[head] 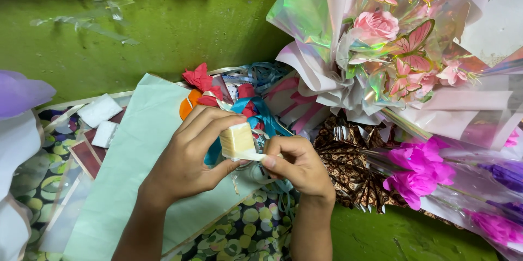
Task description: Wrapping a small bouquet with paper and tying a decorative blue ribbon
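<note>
My left hand (188,155) grips a small cream-coloured roll of tape (236,140) between thumb and fingers, held edge-on at the centre of the view. My right hand (297,164) pinches the loose white end of the tape (255,157) at the roll's lower right. Both hands hover over a pile of blue, red and white ribbons (256,106) and a pale green sheet of paper (141,146).
A wrapped bouquet with pink roses and paper butterflies (392,43) lies at the upper right. Magenta flowers in clear wrap (422,171) lie at the right, beside brown patterned folded paper (348,163). White foam pieces (99,109) sit left. Green floor (163,27) lies behind.
</note>
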